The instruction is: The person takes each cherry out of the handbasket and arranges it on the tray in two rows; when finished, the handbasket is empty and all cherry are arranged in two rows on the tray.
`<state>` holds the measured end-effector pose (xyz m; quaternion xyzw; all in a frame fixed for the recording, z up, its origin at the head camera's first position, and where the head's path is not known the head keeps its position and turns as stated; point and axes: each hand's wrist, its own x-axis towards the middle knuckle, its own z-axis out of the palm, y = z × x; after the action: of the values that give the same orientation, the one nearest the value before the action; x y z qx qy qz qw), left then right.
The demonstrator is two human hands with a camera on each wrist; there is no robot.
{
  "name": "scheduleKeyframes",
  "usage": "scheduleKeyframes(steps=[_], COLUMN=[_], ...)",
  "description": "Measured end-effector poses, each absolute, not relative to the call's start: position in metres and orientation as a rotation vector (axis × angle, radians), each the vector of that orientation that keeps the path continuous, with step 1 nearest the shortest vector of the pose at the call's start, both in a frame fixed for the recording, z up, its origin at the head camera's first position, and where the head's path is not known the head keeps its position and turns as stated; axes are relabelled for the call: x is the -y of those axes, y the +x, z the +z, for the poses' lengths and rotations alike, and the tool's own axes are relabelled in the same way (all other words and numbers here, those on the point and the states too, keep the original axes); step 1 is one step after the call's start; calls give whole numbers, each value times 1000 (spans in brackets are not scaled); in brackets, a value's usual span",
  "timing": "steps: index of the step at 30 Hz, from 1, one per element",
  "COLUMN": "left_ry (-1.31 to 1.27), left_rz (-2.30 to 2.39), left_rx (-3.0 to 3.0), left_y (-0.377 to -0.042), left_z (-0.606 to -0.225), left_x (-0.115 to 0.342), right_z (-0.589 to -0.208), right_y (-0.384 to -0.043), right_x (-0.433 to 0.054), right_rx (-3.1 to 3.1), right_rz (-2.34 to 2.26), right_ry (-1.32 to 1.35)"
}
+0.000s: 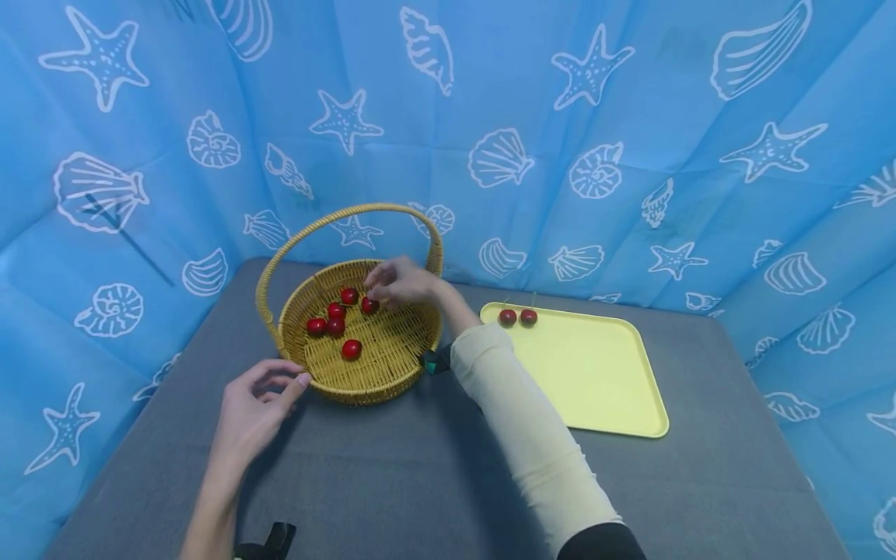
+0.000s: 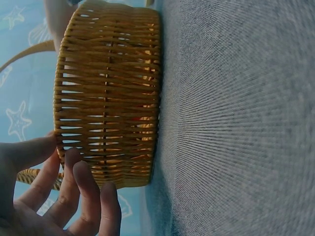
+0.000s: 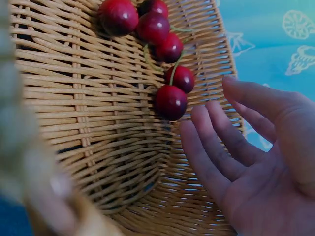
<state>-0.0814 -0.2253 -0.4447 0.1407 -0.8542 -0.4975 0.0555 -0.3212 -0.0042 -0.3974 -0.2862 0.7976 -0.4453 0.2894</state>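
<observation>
A round wicker basket (image 1: 364, 398) with a tall arched handle stands on the table, with several dark red cherries (image 1: 336, 325) on its bottom. My left hand (image 1: 257, 404) pinches the rim at the basket's near left side, below the foot of the handle. In the left wrist view, the thumb and index finger (image 2: 37, 152) meet the rim while the other fingers curve outside the woven wall. Inside the basket, my right hand (image 1: 406, 281) hovers with loosely bent fingers beside the rightmost cherry (image 3: 171, 102). The right wrist view shows nothing between thumb and fingers.
To the right lies a pale yellow tray (image 1: 595, 365), with two stemmed cherries (image 1: 518, 317) at its far left corner. A grey cloth (image 1: 392, 490) covers the table. Behind hangs a blue curtain (image 1: 448, 117) printed with shells and starfish. The basket's handle (image 1: 350, 210) arches over the cherries.
</observation>
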Motion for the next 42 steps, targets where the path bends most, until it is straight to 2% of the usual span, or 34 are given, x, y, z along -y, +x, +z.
scheduleKeyframes(steps=[8,20,32,42], left_ry=[382,381,400,418], left_rz=[-1491,-1483,-1481,-1463], left_rx=[2566,2567,2583,2590], left_y=[-81,-81,-80,-80], left_z=[-445,-447,-445,-445], left_x=[224,224,226,225], right_z=[-403,-411,-420,-415], right_y=[-320,-319,-319,-317], right_x=[8,9,6,2], right_rx=[-2095,-2000,-2175,-2083], right_rz=[-1150,-1138,-959,-1126], right_ry=[-612,-537,-677,-701])
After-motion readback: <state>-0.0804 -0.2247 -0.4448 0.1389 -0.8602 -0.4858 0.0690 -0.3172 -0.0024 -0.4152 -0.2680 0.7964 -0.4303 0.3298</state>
